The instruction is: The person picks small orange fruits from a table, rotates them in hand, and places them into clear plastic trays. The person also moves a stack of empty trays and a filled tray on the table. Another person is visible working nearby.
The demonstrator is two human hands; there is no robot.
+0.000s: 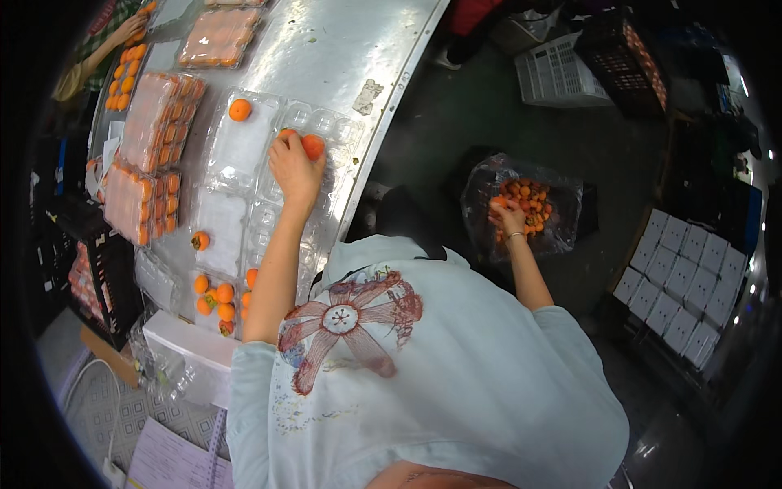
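Observation:
My left hand (296, 165) is over a clear plastic clamshell tray (299, 113) on the metal table, its fingers around an orange persimmon (313, 147). Another persimmon (287, 132) shows by its fingertips. Down to the right, my right hand (513, 221) pinches a persimmon (499, 202) above a plastic-lined container of persimmons (534, 198). Left of my left hand, a single persimmon (240, 110) rests in a lined clear tray (244, 143). Nearer my body, a loose group of persimmons (224, 293) and one more persimmon (200, 241) lie at the left.
Filled clear packs (162, 122) are stacked at the left of the metal table (330, 36). Another person's hand (131, 27) is at the far left. A white box (189, 342) stands near my left elbow. Crates (559, 70) and stacked white boxes (678, 275) are on the right.

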